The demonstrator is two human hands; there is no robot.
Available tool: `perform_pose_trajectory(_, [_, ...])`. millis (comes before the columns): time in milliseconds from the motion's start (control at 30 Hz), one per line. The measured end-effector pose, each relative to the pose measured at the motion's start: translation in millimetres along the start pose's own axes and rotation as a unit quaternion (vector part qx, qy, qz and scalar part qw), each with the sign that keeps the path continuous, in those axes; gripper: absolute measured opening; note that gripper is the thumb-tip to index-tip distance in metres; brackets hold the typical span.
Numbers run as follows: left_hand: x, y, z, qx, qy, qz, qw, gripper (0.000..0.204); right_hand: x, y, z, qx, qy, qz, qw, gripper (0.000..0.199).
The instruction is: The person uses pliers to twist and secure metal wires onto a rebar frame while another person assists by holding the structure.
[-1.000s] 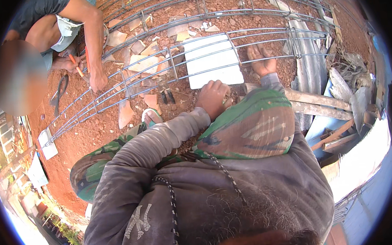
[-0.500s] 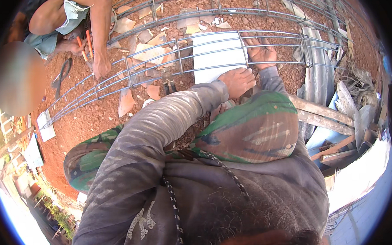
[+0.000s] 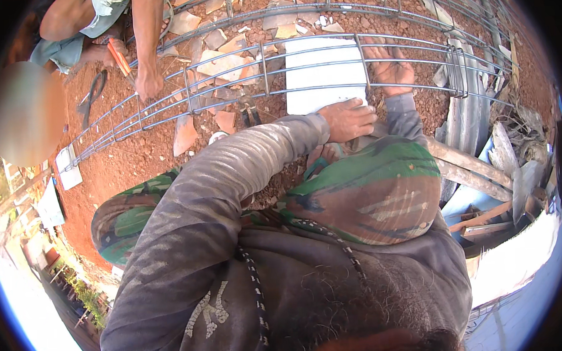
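Note:
A long cage of steel rebar (image 3: 221, 87) runs across in front of me, its bars joined by square stirrups. Beneath and behind its bars lies a white rectangular tile or board (image 3: 323, 67). My left hand (image 3: 349, 120) is closed at the near right corner of this white piece, just below the nearest bar. Whatever its fingers pinch, if anything, is hidden. Palm up, my right hand (image 3: 391, 75) reaches under the bars to the right of the white piece, its fingers stretched out and partly crossed by the bars. Pincers (image 3: 248, 111) with dark handles lie left of my left hand.
A co-worker's hand (image 3: 148, 83) rests at the cage's left part; the other holds an orange-handled tool (image 3: 120, 60). A dark tool (image 3: 91, 99) lies nearby. Broken tile pieces (image 3: 223, 65) litter the red soil. Corrugated sheet (image 3: 465, 117) and wooden poles (image 3: 472, 167) stand right.
The co-worker's orange handles have come together from apart. The view has shifted slightly, so the cage and white piece appear farther right. My hands keep nearly the same places beside the white piece.

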State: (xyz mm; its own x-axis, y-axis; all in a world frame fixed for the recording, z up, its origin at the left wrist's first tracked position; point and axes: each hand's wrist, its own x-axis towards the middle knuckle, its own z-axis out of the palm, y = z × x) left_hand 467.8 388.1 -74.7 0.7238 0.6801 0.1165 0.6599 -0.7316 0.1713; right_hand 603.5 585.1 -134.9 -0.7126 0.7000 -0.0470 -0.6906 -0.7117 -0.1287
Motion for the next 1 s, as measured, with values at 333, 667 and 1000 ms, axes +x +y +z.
perform_pose_trajectory(333, [21, -11, 3, 0.039, 0.036, -0.136, 0.989, 0.025, 2, -4, 13, 0.039, -0.061, 0.015, 0.997, 0.051])
perform_pose_trajectory(667, [-22, -14, 9, 0.041, 0.009, -0.187, 0.982, 0.028, 5, 5, 31, -0.02, 0.071, -0.012, 0.997, 0.049])
perform_pose_trajectory(1000, [-26, -4, -8, 0.065, -0.011, -0.215, 0.974, 0.034, 5, 9, 28, -0.075, 0.103, -0.021, 0.992, 0.052])
